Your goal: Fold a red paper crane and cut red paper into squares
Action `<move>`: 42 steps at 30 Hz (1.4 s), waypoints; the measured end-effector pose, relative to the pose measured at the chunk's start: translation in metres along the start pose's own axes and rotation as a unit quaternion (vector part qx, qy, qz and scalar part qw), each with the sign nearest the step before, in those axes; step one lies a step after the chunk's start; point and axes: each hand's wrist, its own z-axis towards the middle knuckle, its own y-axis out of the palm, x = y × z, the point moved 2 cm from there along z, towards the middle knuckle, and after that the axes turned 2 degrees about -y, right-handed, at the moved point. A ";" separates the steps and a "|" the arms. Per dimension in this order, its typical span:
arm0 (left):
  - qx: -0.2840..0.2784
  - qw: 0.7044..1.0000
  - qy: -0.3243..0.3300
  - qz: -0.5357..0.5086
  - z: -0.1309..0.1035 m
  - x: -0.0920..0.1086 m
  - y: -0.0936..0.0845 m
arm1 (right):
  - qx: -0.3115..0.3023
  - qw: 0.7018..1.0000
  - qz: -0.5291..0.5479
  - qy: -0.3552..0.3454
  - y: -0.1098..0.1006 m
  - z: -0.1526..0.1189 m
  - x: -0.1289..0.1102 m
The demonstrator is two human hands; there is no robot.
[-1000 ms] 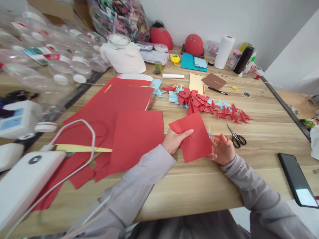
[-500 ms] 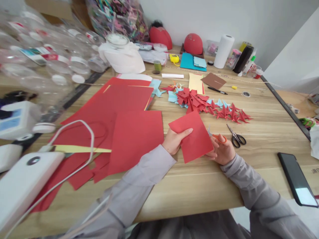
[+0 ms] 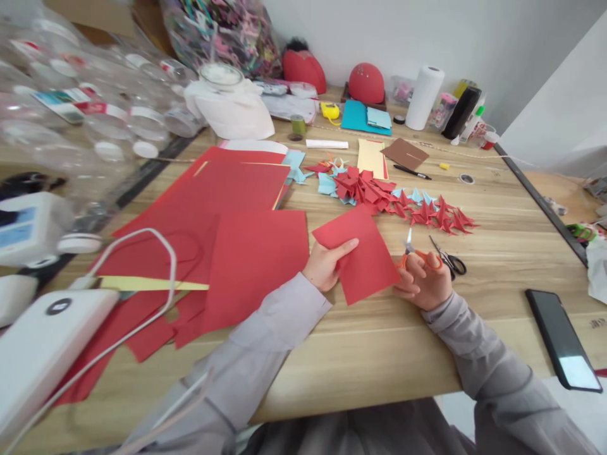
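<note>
My left hand [image 3: 327, 262] pinches a red sheet of paper [image 3: 365, 268] by its left side, thumb on top. In my right hand [image 3: 427, 284] is a pair of orange-handled scissors [image 3: 409, 239], its blades pointing away from me, just right of the sheet and apart from it. Right behind that hand lies a second pair of scissors with black handles [image 3: 456, 264] on the table. A larger red sheet [image 3: 260, 272] lies left of my left hand. Beyond the held paper sits a heap of folded red paper pieces [image 3: 365, 186], with light-blue ones among them.
A power bank [image 3: 52, 354] with a white cable lies at the left, near red paper offcuts [image 3: 152, 338]. Plastic bottles [image 3: 109, 120] crowd the left side. A phone [image 3: 564, 341] lies at the right edge. A black pen [image 3: 411, 172] and brown paper [image 3: 405, 153] are farther back.
The scissors in my right hand have come away from behind the red sheet, so their blades now show. The sheet has moved slightly left and up with my left hand.
</note>
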 end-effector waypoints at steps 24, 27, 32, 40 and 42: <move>-0.058 0.991 0.021 0.122 -0.002 -0.011 0.000 | 0.363 0.866 -0.294 -0.180 0.004 0.007 -0.001; -0.060 0.989 0.030 0.132 -0.002 -0.012 0.000 | 0.366 0.866 -0.301 -0.158 0.004 0.007 -0.001; -0.040 0.993 0.020 0.111 -0.002 -0.009 0.000 | 0.382 0.855 -0.307 -0.173 -0.003 0.006 -0.003; -0.015 0.998 0.011 0.058 0.000 -0.003 0.002 | 0.381 0.845 -0.321 -0.195 -0.006 0.004 -0.010; -0.008 0.998 0.015 0.053 0.000 -0.003 0.002 | 0.346 0.869 -0.314 -0.164 -0.004 0.005 -0.006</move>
